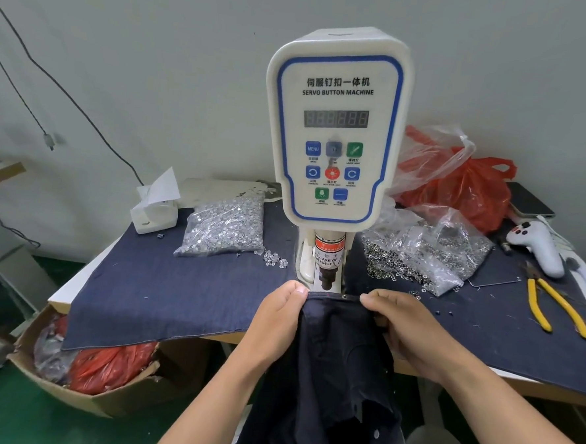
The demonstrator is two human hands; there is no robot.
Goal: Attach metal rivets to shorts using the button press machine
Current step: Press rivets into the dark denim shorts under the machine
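Both hands grip the dark shorts (331,361) at the top edge, left hand (275,320) and right hand (405,328), just under the press machine (336,135). Left bag (224,228) holds silver rivets; right bag (434,251) holds darker rings; cardboard box (102,402) holds red bags

Press (337,121): we see white casing, blue border, blue, green and red buttons.
Shorts (331,361): we note dark navy.
Cloth (163,293): navy denim.
Pliers (554,306): yellow handles.
Bags (472,188): red, and clear over silver rivets (224,226).
Floor (15,417): green.
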